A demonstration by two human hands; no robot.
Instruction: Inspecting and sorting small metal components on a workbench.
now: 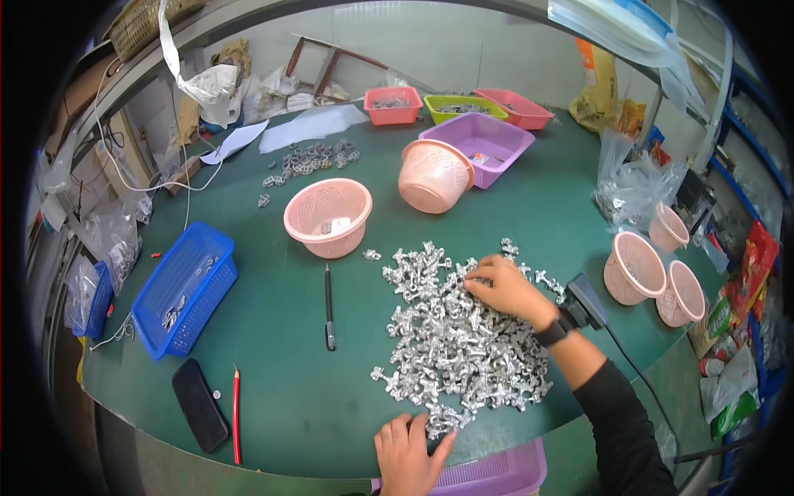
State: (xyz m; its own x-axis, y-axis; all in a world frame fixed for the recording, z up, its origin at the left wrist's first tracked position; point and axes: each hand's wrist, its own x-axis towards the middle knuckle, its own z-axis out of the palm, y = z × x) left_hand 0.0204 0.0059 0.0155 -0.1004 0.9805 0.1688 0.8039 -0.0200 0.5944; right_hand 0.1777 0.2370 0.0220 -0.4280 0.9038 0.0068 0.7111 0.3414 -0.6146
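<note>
The big pile of shiny silver pieces [455, 347] was spread on the green table [281, 347], ahead of the left hand and around the right hand. The right hand [503, 285] was laid on the far part of the pile with its fingers bent; it could not be told if a piece was pinched, because the tips were partly hidden. A black band [556, 331] was worn on its wrist, and a black thing with a cord [585, 299] was seen just to the right of that wrist. The left hand [407, 455] was held at the near edge of the table, with its thumb spread wide from its fingers, and the closest silver pieces were seen right by the gap. A light purple basket [529, 467] was partly seen below the table edge, to the right of the left hand. Ahead of the left hand and to its left, a black pen [329, 306] was seen, with a round pink basket [329, 244] past it. Farther to the left of the left hand, a red pencil [236, 417], a black phone [200, 405] and a blue basket [198, 310] were placed.
</note>
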